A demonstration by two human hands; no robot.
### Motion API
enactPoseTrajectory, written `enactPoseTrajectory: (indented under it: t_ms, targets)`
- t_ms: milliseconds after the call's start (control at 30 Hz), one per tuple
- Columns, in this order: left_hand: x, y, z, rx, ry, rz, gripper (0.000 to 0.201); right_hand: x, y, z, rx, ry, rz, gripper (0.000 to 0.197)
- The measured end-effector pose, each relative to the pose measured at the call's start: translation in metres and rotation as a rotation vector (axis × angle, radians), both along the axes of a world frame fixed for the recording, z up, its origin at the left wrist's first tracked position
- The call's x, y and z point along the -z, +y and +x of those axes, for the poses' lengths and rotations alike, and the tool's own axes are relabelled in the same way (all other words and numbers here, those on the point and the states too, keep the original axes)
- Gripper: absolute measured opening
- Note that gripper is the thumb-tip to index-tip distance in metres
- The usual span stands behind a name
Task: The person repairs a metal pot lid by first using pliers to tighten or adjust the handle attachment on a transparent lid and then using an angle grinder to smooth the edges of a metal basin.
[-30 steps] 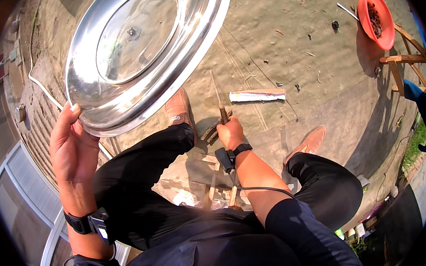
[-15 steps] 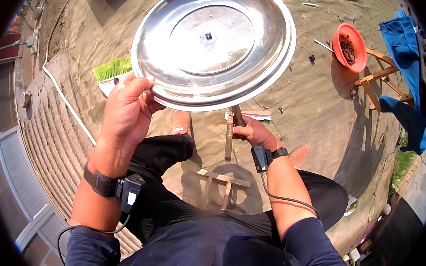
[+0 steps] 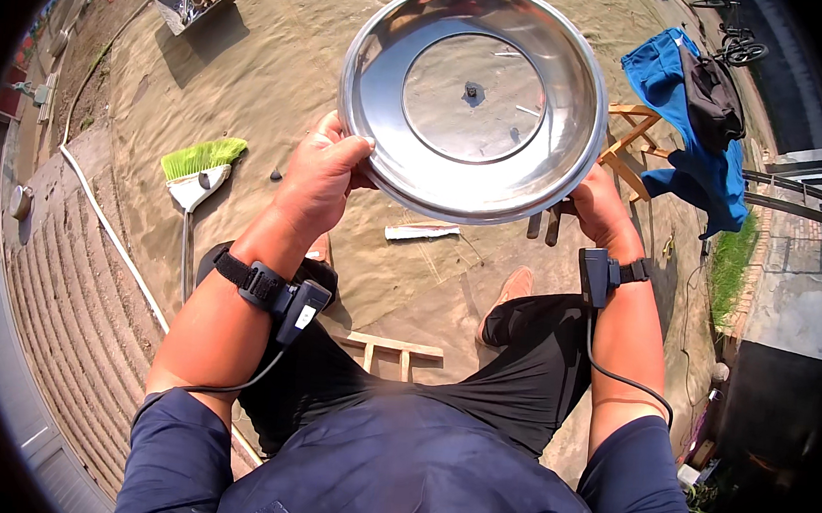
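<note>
In the upper left, a dark box (image 3: 170, 18) holds jumbled small items. The left hand (image 3: 326, 176) pinches the rim of a shiny metal lid (image 3: 470, 127) at upper centre; likely stiff and slick, best held by opposite edges. Right, dark handles (image 3: 553, 227) meet the right hand (image 3: 603, 213), its fingers too hidden to tell their grip.

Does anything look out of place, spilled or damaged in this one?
I see no obvious spill, and the round metal lid in the left hand shows no clear damage. What stands out is a white strip, perhaps packaging, lying loose on the ground below the lid in view, like stray litter.
</note>
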State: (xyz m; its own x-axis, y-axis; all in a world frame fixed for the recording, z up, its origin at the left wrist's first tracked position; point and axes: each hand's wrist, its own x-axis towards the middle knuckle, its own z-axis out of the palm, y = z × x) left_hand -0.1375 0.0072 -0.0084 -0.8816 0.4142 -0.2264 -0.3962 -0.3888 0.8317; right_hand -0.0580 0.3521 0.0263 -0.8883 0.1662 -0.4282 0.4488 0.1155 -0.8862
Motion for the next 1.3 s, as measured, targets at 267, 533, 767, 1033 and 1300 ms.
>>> enactPoseTrajectory:
  t_ms: [267, 533, 767, 1033, 1300]
  targets:
    - [0.001, 0.031, 0.017, 0.145, -0.059, 0.025, 0.031, 0.047, 0.014, 0.032, 0.197, 0.347, -0.366, 0.032]
    - [0.007, 0.064, 0.02, 0.224, -0.139, 0.09, 0.038, 0.002, -0.012, 0.029, 0.264, 0.236, -0.407, 0.034]
    - [0.015, 0.088, 0.027, 0.276, -0.16, 0.122, 0.031, -0.001, 0.002, 0.025, 0.273, -0.001, -0.913, 0.029]
    - [0.015, 0.095, 0.031, 0.335, -0.154, 0.148, 0.031, 0.025, 0.008, 0.017, 0.201, 0.04, -1.006, 0.045]
    - [0.012, 0.094, 0.033, 0.361, -0.165, 0.133, 0.034, 0.036, 0.005, 0.016, -0.008, 0.158, -1.363, 0.055]
